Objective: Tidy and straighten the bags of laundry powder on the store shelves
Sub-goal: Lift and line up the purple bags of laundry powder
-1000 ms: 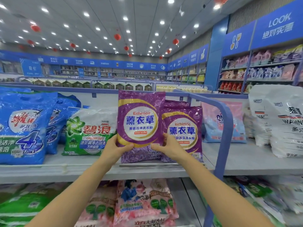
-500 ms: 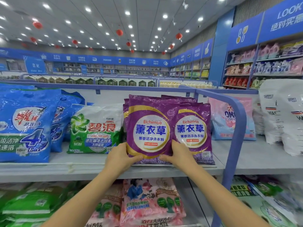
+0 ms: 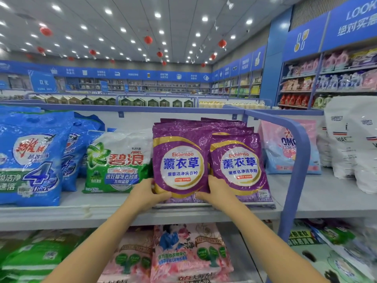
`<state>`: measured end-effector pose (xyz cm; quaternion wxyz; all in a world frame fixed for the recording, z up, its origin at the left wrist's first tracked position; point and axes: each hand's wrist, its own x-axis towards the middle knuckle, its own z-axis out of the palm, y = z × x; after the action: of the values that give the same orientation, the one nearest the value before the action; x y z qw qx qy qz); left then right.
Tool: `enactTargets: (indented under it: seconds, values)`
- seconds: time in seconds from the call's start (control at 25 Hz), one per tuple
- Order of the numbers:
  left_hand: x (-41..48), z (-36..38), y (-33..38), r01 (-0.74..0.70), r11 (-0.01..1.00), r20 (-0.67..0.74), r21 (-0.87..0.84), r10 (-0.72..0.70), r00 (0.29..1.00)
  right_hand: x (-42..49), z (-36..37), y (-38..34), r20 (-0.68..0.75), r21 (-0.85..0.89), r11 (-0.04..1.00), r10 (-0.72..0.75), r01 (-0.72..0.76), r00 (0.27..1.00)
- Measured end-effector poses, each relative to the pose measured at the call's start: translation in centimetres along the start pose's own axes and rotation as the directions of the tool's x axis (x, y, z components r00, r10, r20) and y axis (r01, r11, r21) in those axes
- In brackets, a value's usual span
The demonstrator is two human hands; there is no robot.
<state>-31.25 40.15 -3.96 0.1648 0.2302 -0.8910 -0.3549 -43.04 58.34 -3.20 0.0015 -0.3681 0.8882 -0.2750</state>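
A purple laundry powder bag (image 3: 180, 160) stands upright at the front of the grey top shelf (image 3: 318, 199), with more purple bags stacked behind it. My left hand (image 3: 145, 194) grips its lower left corner. My right hand (image 3: 216, 190) grips its lower right corner. A second purple bag (image 3: 240, 166) stands just to its right, partly overlapped by the first.
Left of the purple bags lie a green-and-white Ariel bag (image 3: 118, 162) and blue bags (image 3: 30, 158). A blue shelf divider rail (image 3: 295, 160) curves down on the right, with a pink-blue bag (image 3: 285, 148) and white bags (image 3: 353, 139) beyond. Pink bags (image 3: 189, 254) and green bags (image 3: 36, 256) fill the lower shelf.
Both hands have lowered the purple bag from a raised position and set it upright on the shelf in front of the stack. The view has moved closer.
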Motion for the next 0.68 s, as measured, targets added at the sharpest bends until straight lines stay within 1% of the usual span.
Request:
enactTargets:
  seconds: [0.08, 0.16, 0.28, 0.36, 0.44, 0.56, 0.68]
  values:
    - [0.0, 0.0, -0.3, -0.026, 0.999, -0.02, -0.032, 0.026, 0.999, -0.2, -0.5, -0.1, 0.019, 0.117, 0.993, -0.015, 0.013, 1.0]
    - [0.1, 0.2, -0.1, -0.064, 0.998, -0.089, 0.007, 0.064, 0.994, -0.1, -0.5, -0.5, -0.021, 0.182, 0.983, -0.013, 0.016, 1.0]
    - [0.3, 0.6, 0.4, -0.092, 0.994, -0.172, 0.057, 0.101, 0.98, 0.4, 0.6, -0.7, -0.11, 0.146, 0.989, 0.0, 0.016, 0.994]
    - [0.3, 0.7, 0.6, -0.087, 0.993, -0.165, 0.077, 0.099, 0.981, 0.3, 1.1, -0.5, -0.137, 0.12, 0.993, 0.011, 0.005, 0.991]
    - [0.3, 1.0, 0.6, -0.079, 0.992, -0.156, 0.102, 0.094, 0.983, 0.0, 1.3, -0.2, -0.172, 0.143, 0.99, 0.016, 0.009, 0.985]
    - [0.1, 1.5, 0.2, -0.07, 0.988, -0.199, 0.14, 0.097, 0.975, -0.5, 1.6, -0.3, -0.233, 0.133, 0.991, -0.003, 0.035, 0.972]
    - [-0.2, 1.7, -0.3, -0.079, 0.991, -0.277, 0.11, 0.106, 0.955, -0.8, 1.5, -0.7, -0.257, 0.089, 0.995, -0.023, 0.048, 0.966]
